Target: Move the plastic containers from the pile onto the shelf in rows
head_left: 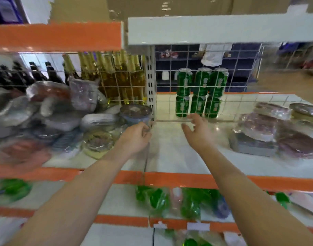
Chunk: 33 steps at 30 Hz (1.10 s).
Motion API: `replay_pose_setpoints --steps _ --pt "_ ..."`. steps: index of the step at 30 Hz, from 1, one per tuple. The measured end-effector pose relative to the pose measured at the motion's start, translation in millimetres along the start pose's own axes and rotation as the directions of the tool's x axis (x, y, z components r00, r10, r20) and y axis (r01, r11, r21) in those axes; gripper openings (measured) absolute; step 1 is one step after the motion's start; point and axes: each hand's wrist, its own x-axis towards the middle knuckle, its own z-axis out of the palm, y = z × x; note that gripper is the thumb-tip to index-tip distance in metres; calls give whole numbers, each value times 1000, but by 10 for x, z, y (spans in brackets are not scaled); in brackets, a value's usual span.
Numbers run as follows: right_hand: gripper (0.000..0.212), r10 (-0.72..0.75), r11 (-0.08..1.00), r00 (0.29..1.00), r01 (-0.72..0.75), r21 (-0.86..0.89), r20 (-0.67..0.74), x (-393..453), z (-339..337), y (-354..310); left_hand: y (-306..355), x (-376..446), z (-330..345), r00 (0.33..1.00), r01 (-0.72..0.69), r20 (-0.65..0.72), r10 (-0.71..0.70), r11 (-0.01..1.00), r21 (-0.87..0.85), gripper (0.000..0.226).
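A blurred pile of plastic-wrapped containers (51, 114) fills the left part of the white shelf (178, 157). A round stack of containers (135, 112) stands upright at the pile's right edge, by the shelf post. My left hand (136, 137) hovers just below that stack with fingers curled, holding nothing that I can see. My right hand (198, 132) is over the bare middle of the shelf, fingers spread. Several wrapped container packs (258, 126) lie at the right end of the shelf.
A wire grid (196, 82) backs the shelf, with green cans (200, 93) and glass bottles (116, 77) behind it. A perforated white post (150, 82) divides the bays. Orange strips edge the shelves. Green wrapped items (161, 201) lie on the shelf below.
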Motion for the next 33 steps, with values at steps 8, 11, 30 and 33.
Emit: replay_pose_setpoints --steps 8,11,30,33 --pt "45 57 997 991 -63 41 117 -434 859 -555 -977 -495 -500 997 74 -26 -75 997 -22 23" --pt "52 84 995 982 -92 40 169 -451 1028 -671 -1224 -545 -601 993 114 -34 -115 993 -18 22" --pt "85 66 998 981 -70 11 185 647 1370 -495 -1385 347 -374 985 175 -2 -175 983 54 50" --pt "89 31 999 981 -34 15 190 835 1428 -488 -1343 478 -341 989 136 46 -138 990 32 56"
